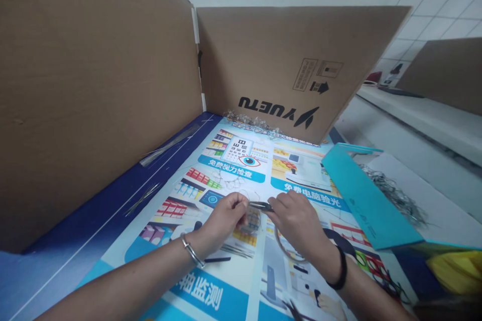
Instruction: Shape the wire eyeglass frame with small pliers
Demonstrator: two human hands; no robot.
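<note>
Above a printed poster sheet (211,271), my left hand (230,213) is closed in a pinch on a thin wire (255,194); most of what lies between the fingertips is hidden. My right hand (297,223) wraps round a pair of dark needle-nose pliers (260,205). Their jaws point left and meet the left fingertips. Fine loops of wire (231,178) lie on the sheet just beyond the hands. Partly under my right hand is a pale round ring or coil (283,247). Dark tool tips (292,308) show at the bottom edge.
Tall cardboard panels (98,85) stand at the left and back (263,55). Straight wires (169,148) lie at the left, and a tangled wire heap (250,121) lies at the back. At the right, a teal box (367,195) stands beside piled wire pieces (393,193), near something yellow (457,271).
</note>
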